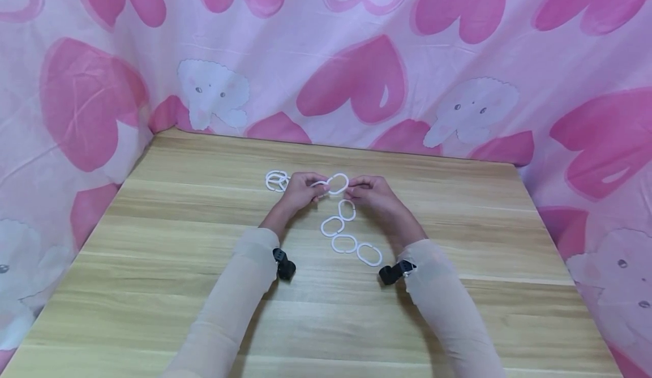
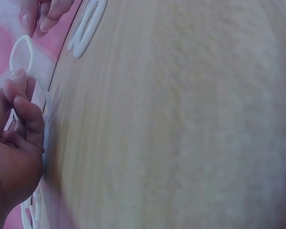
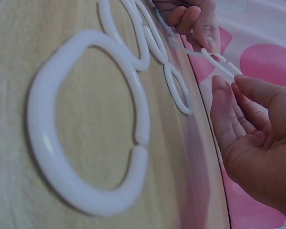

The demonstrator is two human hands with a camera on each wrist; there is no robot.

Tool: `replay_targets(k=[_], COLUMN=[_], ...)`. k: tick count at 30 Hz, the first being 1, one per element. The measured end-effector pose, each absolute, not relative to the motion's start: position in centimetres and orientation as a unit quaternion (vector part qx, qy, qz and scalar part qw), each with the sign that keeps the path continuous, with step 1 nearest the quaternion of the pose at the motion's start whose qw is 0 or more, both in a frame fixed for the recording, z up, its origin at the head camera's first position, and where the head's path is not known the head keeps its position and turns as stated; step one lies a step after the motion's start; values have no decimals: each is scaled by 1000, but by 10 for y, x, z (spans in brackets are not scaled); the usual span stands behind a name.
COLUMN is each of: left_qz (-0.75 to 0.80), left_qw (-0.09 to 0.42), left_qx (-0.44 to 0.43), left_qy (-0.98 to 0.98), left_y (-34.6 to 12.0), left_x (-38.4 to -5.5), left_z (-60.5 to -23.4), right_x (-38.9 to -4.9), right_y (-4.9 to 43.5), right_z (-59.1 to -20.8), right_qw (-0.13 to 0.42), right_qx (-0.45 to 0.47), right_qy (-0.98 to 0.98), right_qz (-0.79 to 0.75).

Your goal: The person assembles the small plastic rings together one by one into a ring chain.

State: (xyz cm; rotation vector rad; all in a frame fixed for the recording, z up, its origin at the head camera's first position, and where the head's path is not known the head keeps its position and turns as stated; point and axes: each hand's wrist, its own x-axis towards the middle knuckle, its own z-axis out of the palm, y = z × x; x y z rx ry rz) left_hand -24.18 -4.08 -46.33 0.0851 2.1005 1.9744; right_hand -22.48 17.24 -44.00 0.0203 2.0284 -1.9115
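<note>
My left hand [image 1: 301, 190] pinches a white oval shower curtain ring [image 1: 338, 175] between thumb and fingers, where it meets another white ring [image 1: 319, 183] partly hidden by the hand. On the far side of the upright ring, the thumb and fingertips of my right hand [image 1: 373, 192] pinch its edge. In the left wrist view, a string of linked white rings [image 2: 48, 102] hangs beneath the left hand. Several linked rings [image 1: 277, 180] lie on the table just left of that hand.
Several loose white rings lie between the forearms on the wooden table [image 1: 326, 321]; the closest ring [image 3: 43, 109] shows a small gap in its loop. A pink heart-print cloth [image 1: 285, 44] surrounds the table's back and sides. Each wrist carries a small black camera [image 1: 286, 269].
</note>
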Motion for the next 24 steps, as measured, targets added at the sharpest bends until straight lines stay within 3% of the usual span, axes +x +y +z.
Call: replay_targets(k=[11, 24], left_qz=[669, 652], left_qw=[120, 121], left_qx=[34, 29], left_qy=[732, 748], left_y=[-42, -43], left_x=[-243, -244], left_z=[-466, -466], right_x=[-220, -220], right_y=[185, 181], right_z=[-437, -439], right_qw=[161, 167], right_qx=[-15, -129], right_qy=[796, 880], right_qz=[-584, -424])
